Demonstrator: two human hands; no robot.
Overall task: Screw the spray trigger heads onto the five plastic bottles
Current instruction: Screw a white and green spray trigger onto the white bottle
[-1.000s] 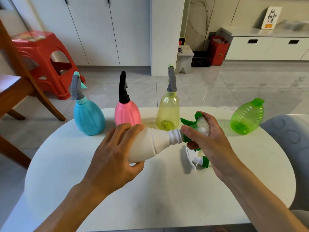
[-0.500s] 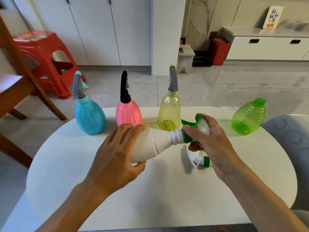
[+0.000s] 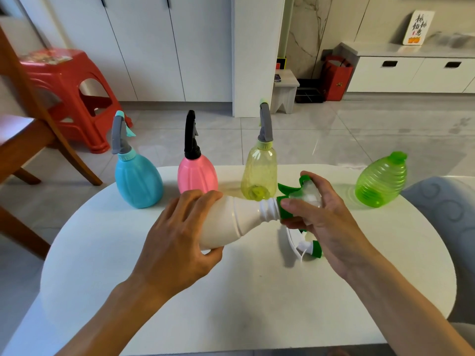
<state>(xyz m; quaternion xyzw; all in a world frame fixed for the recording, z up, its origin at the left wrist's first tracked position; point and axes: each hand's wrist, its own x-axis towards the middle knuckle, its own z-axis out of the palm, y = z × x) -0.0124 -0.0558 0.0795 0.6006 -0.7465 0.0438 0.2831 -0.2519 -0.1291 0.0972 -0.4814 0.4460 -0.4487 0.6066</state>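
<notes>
1. Left hand (image 3: pixel 177 242) is gripping the white bottle (image 3: pixel 231 222), held on its side above the table (image 3: pixel 244 299), neck pointing right.
2. Right hand (image 3: pixel 326 219) is pinching the green-and-white spray head (image 3: pixel 295 196) at the threaded neck.
3. Blue bottle (image 3: pixel 138 181), pink bottle (image 3: pixel 197 176) and yellow bottle (image 3: pixel 259 176) are standing behind, heads fitted.
4. Green bottle (image 3: pixel 380 183) is sitting far right, without a trigger.

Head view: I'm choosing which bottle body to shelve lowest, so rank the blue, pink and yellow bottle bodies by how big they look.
1. blue bottle, the widest body.
2. pink bottle and yellow bottle: too close to rank. The left hand covers the pink base, and the yellow one is taller but narrower.
</notes>
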